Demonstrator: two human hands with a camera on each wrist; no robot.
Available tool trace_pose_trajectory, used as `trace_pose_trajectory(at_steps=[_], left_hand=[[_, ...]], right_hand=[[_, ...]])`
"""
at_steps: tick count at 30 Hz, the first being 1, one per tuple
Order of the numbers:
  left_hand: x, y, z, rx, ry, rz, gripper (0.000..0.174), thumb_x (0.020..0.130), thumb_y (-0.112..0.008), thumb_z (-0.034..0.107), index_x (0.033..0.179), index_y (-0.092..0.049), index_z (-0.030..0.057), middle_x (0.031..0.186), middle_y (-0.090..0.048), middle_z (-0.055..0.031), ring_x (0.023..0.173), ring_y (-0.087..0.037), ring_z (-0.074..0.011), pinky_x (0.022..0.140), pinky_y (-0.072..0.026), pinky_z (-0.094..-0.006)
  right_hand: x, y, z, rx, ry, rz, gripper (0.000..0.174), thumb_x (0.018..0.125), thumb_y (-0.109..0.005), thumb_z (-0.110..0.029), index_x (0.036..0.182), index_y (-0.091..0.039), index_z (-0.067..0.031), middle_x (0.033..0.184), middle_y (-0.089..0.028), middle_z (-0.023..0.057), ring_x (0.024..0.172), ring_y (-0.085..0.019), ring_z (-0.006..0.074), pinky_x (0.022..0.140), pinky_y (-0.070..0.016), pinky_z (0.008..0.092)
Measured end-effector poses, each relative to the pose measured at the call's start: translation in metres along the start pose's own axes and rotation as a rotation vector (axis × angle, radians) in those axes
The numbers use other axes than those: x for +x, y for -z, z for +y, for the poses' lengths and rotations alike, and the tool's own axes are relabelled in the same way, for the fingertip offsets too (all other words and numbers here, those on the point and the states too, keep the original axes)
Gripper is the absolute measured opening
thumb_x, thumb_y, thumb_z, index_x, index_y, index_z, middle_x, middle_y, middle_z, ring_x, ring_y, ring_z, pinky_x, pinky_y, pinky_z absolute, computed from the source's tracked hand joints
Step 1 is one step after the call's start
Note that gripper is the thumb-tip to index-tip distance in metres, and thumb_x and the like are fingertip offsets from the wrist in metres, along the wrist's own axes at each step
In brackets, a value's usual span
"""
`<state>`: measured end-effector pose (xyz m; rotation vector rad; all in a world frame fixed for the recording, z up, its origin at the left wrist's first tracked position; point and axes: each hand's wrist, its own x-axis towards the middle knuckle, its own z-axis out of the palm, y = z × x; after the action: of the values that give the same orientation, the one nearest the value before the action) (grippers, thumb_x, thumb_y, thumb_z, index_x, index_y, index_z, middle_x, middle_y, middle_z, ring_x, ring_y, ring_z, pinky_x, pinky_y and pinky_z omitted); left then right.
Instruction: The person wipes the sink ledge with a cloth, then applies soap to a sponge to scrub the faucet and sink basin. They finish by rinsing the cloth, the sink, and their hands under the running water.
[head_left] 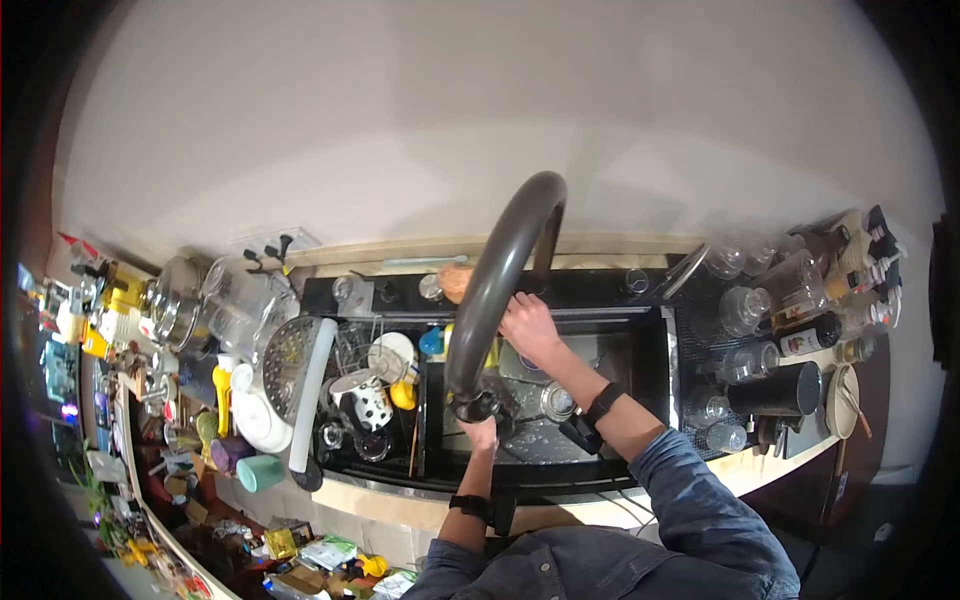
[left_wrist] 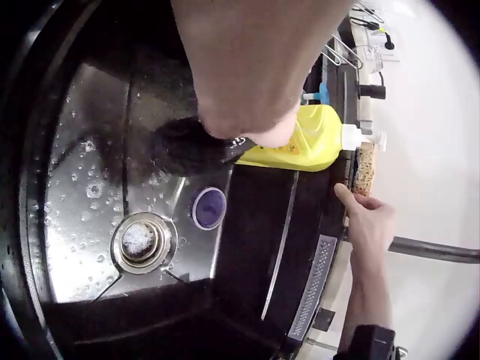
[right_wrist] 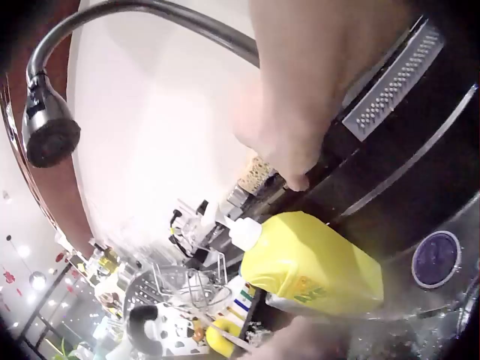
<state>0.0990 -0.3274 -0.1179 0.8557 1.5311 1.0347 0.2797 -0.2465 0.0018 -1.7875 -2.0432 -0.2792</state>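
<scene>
Over the sink (head_left: 650, 385), my left hand (head_left: 480, 432) is below the spray head (head_left: 475, 405) of the dark arched faucet (head_left: 515, 240). It holds a dark object with white markings (left_wrist: 191, 150), whose kind I cannot tell. Beside that hand stands a yellow squeeze bottle (left_wrist: 319, 139) with a white nozzle. My right hand (head_left: 530, 325) reaches past the faucet to the sink's back ledge. A finger extends onto the dark edge (left_wrist: 371, 225), close to a tan porous sponge (left_wrist: 365, 169). The faucet and the hand's back hide part of its fingers.
A drain (left_wrist: 140, 241) and a round purple piece (left_wrist: 209, 208) show on the wet sink bottom. Left of the sink, a rack holds a spotted mug (head_left: 365, 400), a colander (head_left: 290, 365) and other dishes. Glass jars (head_left: 745, 310) and a dark bottle (head_left: 810, 337) crowd the right counter.
</scene>
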Motion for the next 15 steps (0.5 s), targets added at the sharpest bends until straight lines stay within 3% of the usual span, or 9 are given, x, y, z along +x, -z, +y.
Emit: trace_pose_trajectory(at_steps=[2,3,5,7,10,11,13,14,15], left_hand=[[0.008,0.007,-0.017,0.210,0.046,-0.047,0.053,0.084,-0.059,0.049,0.074,-0.061,-0.0028,0.079,-0.061,-0.0087,0.070,-0.055,-0.0164,0.070,-0.0457,-0.0325],[-0.002,0.000,0.016,0.008,0.245,-0.030,0.046,0.087,-0.057,0.044,0.067,-0.052,0.0035,0.068,-0.053,-0.0047,0.064,-0.051,-0.0170,0.070,-0.0451,-0.0328],[0.014,0.001,0.005,-0.343,0.372,-0.195,0.039,0.090,-0.054,0.039,0.067,-0.045,0.0093,0.062,-0.040,0.0008,0.060,-0.044,-0.0150,0.068,-0.0440,-0.0327],[0.022,0.000,0.012,-0.530,0.506,-0.378,0.034,0.091,-0.053,0.036,0.069,-0.041,0.0124,0.059,-0.031,0.0036,0.057,-0.038,-0.0130,0.066,-0.0429,-0.0317],[0.017,-0.012,0.036,-0.706,0.695,-0.565,0.031,0.091,-0.054,0.035,0.072,-0.042,0.0133,0.059,-0.031,0.0043,0.056,-0.037,-0.0109,0.063,-0.0416,-0.0291],[0.014,-0.018,0.045,-0.762,0.755,-0.612,0.030,0.090,-0.055,0.035,0.073,-0.043,0.0132,0.059,-0.033,0.0043,0.056,-0.038,-0.0104,0.062,-0.0411,-0.0282],[0.015,-0.027,0.046,-0.541,0.755,-0.535,0.031,0.089,-0.058,0.036,0.073,-0.045,0.0126,0.060,-0.037,0.0031,0.057,-0.041,-0.0117,0.061,-0.0430,-0.0285],[0.020,-0.029,0.036,-0.492,0.752,-0.534,0.030,0.089,-0.058,0.035,0.073,-0.045,0.0124,0.060,-0.038,0.0025,0.058,-0.042,-0.0122,0.060,-0.0432,-0.0291],[0.020,-0.031,0.034,-0.443,0.753,-0.531,0.030,0.088,-0.059,0.034,0.074,-0.046,0.0121,0.060,-0.038,0.0020,0.059,-0.043,-0.0128,0.059,-0.0435,-0.0297]], right_hand=[[-0.006,0.012,0.000,0.195,-0.084,0.088,0.010,0.072,-0.061,-0.014,0.066,-0.058,-0.0057,0.069,-0.053,0.0075,0.070,-0.055,0.0233,0.065,-0.0439,0.0328],[-0.011,0.017,-0.005,0.295,-0.124,0.136,0.012,0.074,-0.062,-0.014,0.067,-0.058,-0.0056,0.068,-0.054,0.0078,0.068,-0.055,0.0241,0.065,-0.0440,0.0330],[-0.043,0.018,-0.018,0.461,-0.260,0.160,0.016,0.079,-0.064,-0.019,0.071,-0.061,-0.0045,0.071,-0.058,0.0093,0.066,-0.056,0.0283,0.065,-0.0453,0.0324],[-0.075,0.017,-0.035,0.672,-0.604,-0.247,0.023,0.082,-0.064,-0.027,0.081,-0.065,-0.0035,0.081,-0.064,0.0060,0.073,-0.061,0.0228,0.071,-0.0474,0.0302],[-0.123,-0.036,-0.038,1.791,-1.127,-0.448,0.030,0.087,-0.060,-0.036,0.095,-0.064,-0.0070,0.091,-0.065,0.0046,0.083,-0.062,0.0174,0.075,-0.0491,0.0305],[-0.133,-0.036,-0.035,2.134,-1.294,-0.656,0.038,0.090,-0.055,-0.039,0.114,-0.055,-0.0091,0.105,-0.061,0.0054,0.095,-0.060,0.0169,0.081,-0.0506,0.0350],[-0.143,-0.028,-0.043,2.526,-1.210,-0.737,0.046,0.089,-0.056,-0.036,0.124,-0.044,-0.0078,0.113,-0.057,0.0076,0.104,-0.058,0.0232,0.088,-0.0492,0.0412],[-0.140,-0.020,-0.044,2.361,-1.154,-0.798,0.050,0.086,-0.062,-0.030,0.123,-0.039,-0.0052,0.110,-0.056,0.0077,0.099,-0.060,0.0275,0.088,-0.0507,0.0450],[-0.147,-0.030,-0.047,2.173,-1.225,-0.942,0.046,0.085,-0.063,-0.024,0.121,-0.041,-0.0052,0.103,-0.059,0.0084,0.089,-0.063,0.0224,0.079,-0.0543,0.0372]])
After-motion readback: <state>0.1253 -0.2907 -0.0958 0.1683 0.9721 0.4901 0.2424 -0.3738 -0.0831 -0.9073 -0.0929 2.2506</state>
